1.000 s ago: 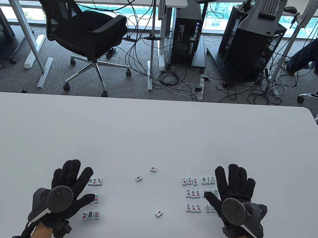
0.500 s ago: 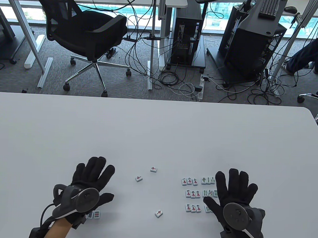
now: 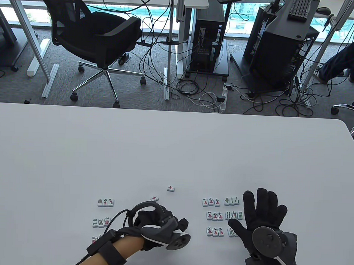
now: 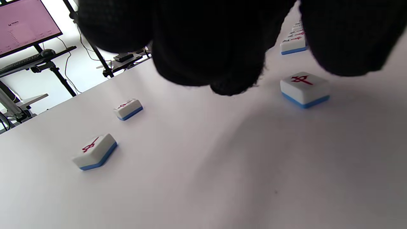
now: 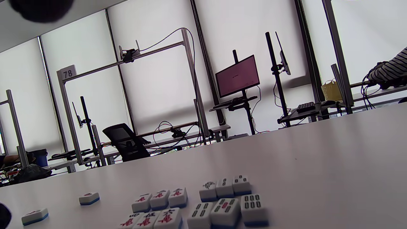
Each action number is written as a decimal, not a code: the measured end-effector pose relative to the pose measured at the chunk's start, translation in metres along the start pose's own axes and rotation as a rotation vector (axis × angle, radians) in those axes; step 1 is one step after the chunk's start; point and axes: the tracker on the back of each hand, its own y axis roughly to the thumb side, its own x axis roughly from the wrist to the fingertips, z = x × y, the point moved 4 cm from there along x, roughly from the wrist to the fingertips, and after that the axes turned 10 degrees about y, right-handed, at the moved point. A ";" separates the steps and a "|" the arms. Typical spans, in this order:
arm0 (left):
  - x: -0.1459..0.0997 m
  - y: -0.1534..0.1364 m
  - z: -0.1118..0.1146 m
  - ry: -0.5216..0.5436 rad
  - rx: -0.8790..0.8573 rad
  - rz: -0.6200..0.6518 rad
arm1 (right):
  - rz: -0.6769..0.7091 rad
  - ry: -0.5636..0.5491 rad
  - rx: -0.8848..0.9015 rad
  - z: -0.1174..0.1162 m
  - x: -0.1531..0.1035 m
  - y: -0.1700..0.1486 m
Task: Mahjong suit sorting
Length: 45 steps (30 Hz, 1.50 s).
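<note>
My left hand [image 3: 162,224] hovers over a loose red-character tile [image 4: 304,89]; whether its fingers are curled, I cannot tell.
The tile lies flat, face up, just beyond my fingertips [image 4: 233,86]; its long axis is unclear. My right hand [image 3: 259,216] rests flat, fingers spread.

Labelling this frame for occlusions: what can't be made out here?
- Loose red tile nearest the person: table view, hidden under the left hand; the left wrist view shows it ungripped.
- Bamboo tiles, front row: table view, partly under the right hand.
- Dot tiles, front row: covered by the left forearm.
- Right hand: right wrist view, barely visible.
</note>
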 end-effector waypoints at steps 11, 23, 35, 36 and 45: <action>0.008 0.016 0.020 -0.033 -0.044 0.022 | -0.009 0.009 0.013 -0.001 0.001 -0.003; -0.069 -0.072 0.007 -0.008 -0.046 -0.228 | -0.006 0.030 0.016 -0.004 0.001 -0.001; -0.235 -0.178 0.076 -0.246 -0.109 -0.746 | 0.001 0.044 0.005 -0.006 0.002 0.003; -0.242 -0.178 0.083 -0.265 -0.112 -0.758 | 0.001 0.044 0.005 -0.006 0.002 0.003; -0.261 -0.175 0.107 -0.306 -0.164 -0.826 | -0.008 0.066 0.005 -0.009 0.002 0.002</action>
